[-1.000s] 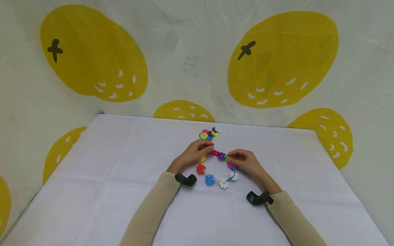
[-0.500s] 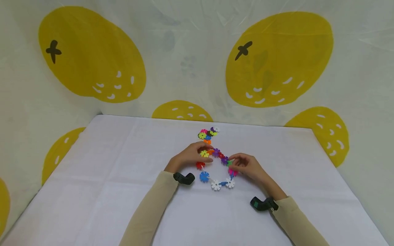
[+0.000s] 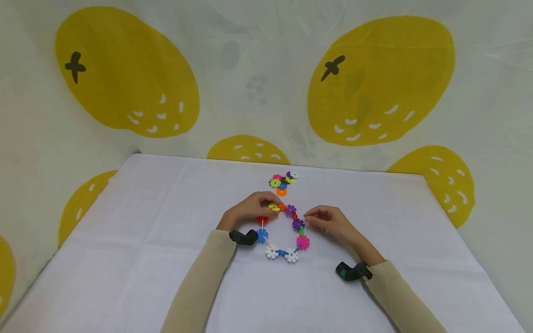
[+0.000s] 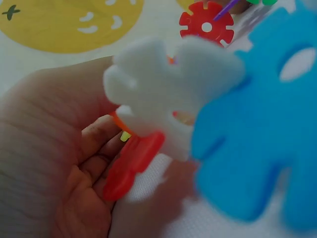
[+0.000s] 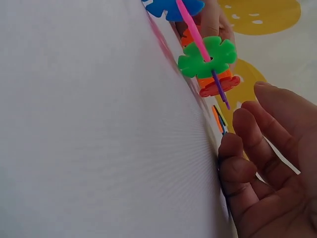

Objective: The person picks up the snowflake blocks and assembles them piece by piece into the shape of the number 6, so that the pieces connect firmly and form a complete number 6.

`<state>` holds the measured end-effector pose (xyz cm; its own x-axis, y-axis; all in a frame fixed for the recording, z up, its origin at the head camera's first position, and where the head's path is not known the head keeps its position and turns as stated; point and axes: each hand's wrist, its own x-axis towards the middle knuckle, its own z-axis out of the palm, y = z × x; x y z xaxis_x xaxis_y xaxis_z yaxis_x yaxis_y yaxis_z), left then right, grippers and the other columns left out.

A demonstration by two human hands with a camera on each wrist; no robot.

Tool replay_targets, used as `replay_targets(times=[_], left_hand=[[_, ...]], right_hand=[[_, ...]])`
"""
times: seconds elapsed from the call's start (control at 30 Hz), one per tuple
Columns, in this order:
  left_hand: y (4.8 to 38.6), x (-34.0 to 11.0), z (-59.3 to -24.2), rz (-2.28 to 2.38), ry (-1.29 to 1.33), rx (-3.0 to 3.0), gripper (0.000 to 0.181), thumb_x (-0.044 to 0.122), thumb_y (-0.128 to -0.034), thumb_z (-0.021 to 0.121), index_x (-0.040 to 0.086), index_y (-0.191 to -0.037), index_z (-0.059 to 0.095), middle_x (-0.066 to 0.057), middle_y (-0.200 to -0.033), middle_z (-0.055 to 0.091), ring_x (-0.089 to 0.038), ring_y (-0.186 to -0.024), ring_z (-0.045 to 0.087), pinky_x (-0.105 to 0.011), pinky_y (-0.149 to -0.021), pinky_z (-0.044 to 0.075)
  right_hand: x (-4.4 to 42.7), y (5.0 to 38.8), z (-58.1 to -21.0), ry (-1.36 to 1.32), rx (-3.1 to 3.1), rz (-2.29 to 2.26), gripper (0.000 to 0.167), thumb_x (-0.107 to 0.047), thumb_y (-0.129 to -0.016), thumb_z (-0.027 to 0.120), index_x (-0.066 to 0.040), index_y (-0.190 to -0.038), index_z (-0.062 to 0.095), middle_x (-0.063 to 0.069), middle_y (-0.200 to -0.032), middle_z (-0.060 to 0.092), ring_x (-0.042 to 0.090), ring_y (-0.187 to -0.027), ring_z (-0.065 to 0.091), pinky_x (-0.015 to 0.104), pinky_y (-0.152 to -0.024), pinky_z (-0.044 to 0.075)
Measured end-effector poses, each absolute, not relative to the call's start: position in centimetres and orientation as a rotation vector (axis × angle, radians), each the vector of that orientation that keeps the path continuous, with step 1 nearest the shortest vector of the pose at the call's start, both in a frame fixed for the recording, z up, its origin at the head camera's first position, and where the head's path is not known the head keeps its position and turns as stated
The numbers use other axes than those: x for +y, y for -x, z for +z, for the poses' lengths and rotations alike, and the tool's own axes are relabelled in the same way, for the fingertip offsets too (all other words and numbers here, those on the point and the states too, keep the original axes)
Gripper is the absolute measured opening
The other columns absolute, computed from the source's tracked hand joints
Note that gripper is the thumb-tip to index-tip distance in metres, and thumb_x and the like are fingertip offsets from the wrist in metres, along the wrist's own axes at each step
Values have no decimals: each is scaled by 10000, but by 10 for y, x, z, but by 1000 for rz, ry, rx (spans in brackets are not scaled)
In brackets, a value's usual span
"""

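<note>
A ring of slotted plastic snowflake discs, linked edge to edge, lies in the middle of the head view; its pink disc (image 3: 303, 242) is at the near right and a white disc (image 3: 272, 251) in front. My left hand (image 3: 251, 206) holds the ring by its far left part, fingers and thumb around the yellow disc (image 3: 273, 207). In the left wrist view a large blue disc (image 4: 247, 144) hides part of the grip. Just right of the ring my right hand (image 3: 333, 222) has loosely bent fingers with nothing between them, apart from the green disc (image 5: 208, 57).
Beyond the ring, several loose discs lie in a small pile, an orange disc (image 3: 281, 192) nearest. A white cloth (image 3: 166, 208) covers the table. At its far edge hangs a pale curtain (image 3: 254, 69) with large yellow fruit prints.
The ring has shifted left and slightly nearer with my left hand. My right hand, formerly at the green and pink discs, has let go. The far orange disc is now uncovered.
</note>
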<state>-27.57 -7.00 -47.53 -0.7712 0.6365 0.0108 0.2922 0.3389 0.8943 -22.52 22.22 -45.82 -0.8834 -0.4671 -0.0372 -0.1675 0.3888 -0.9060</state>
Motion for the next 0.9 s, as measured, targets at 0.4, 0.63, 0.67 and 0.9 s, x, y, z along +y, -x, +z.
replay_targets(times=[0.4, 0.63, 0.67, 0.9], left_hand=[[278, -64, -475, 1452, -851, 2260, 246, 163, -907, 689, 123, -1148, 718, 11, -1101, 663, -144, -1015, 542, -273, -910, 455], [279, -63, -477, 1468, -871, 2265, 206, 158, -904, 694, 109, -1101, 727, -1, -1079, 677, -158, -967, 525, -263, -867, 431], [280, -63, -478, 1467, -866, 2269, 202, 161, -901, 697, 112, -1095, 728, 3, -1072, 679, -156, -963, 523, -261, -863, 429], [280, -68, -478, 1439, -840, 2308, 197, 169, -899, 697, 115, -1088, 721, 16, -1050, 670, -150, -929, 505, -241, -812, 416]], right_hand=[[201, 271, -459, 460, 2379, -1473, 273, -226, -927, 683, -36, -1124, 687, 81, -875, 649, 189, -683, 540, 221, -626, 484], [186, 296, -457, 466, 2384, -1408, 288, -211, -919, 693, -16, -1131, 677, 85, -916, 669, 199, -693, 535, 216, -630, 487], [184, 299, -456, 467, 2385, -1399, 292, -212, -919, 693, -17, -1137, 674, 88, -919, 668, 200, -706, 539, 215, -638, 490], [170, 313, -456, 557, 2416, -1326, 287, -170, -910, 702, -41, -1166, 687, 86, -866, 623, 229, -727, 517, 214, -622, 468]])
